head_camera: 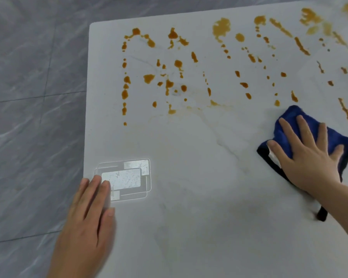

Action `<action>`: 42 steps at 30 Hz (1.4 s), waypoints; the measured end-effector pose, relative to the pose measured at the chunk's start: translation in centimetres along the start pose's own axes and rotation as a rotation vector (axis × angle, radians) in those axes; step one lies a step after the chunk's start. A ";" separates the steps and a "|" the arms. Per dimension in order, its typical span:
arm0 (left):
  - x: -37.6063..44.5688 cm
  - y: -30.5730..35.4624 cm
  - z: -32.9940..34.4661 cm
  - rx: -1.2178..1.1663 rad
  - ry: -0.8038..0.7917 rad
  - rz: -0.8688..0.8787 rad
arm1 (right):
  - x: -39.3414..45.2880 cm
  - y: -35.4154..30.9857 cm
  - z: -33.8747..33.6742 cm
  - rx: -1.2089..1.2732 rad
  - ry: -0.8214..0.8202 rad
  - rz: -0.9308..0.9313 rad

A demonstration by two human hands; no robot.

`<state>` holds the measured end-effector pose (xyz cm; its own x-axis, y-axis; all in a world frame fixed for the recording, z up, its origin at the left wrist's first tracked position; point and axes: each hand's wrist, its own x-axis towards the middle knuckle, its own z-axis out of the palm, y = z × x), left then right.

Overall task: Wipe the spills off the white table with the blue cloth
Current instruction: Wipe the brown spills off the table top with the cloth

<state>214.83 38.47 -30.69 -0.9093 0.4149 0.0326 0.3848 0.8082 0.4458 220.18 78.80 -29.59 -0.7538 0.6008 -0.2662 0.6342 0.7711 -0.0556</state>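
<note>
Right hand flat on blue cloth at the right side of the white table; orange spills unwiped on the far half.

Right hand [307, 155] lay with fingers spread and straight on the blue cloth [293, 117], pressing it to the table [189, 217]; grip wide, nothing pinched. Cloth partly hidden under the hand and forearm; its dark edge trim showed again below the wrist. Left hand [86, 217] rested flat at the table's left edge, fingers straight and together, grip wide, wrist cut off by the frame. Orange spills [169, 83] ran in dotted rows, cut off at the top right. A pale rectangular patch [127, 178] sat beside the left fingertips; no writing legible on it. Grey tiled floor [28, 97] at left.
</note>
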 end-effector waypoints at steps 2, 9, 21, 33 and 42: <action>0.0 0.0 0.0 0.002 -0.003 -0.004 | 0.0 0.3 -0.2 0.017 -0.008 0.002; -0.1 0.4 -0.1 0.022 -0.009 -0.019 | -5.2 1.8 0.6 0.034 -0.052 0.038; -0.1 0.4 -0.2 0.026 -0.031 -0.016 | -6.9 0.0 0.8 0.002 -0.088 -0.141; -0.1 0.6 -0.4 0.028 -0.024 -0.028 | -5.8 0.0 0.3 -0.055 -0.098 -0.193; -0.1 0.5 -0.5 0.103 -0.029 -0.046 | -4.7 -1.8 0.8 -0.080 -0.092 -0.236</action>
<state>215.00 38.67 -29.99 -0.9219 0.3872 -0.0122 0.3585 0.8647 0.3518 222.68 74.43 -29.06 -0.8580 0.3839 -0.3413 0.4249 0.9038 -0.0515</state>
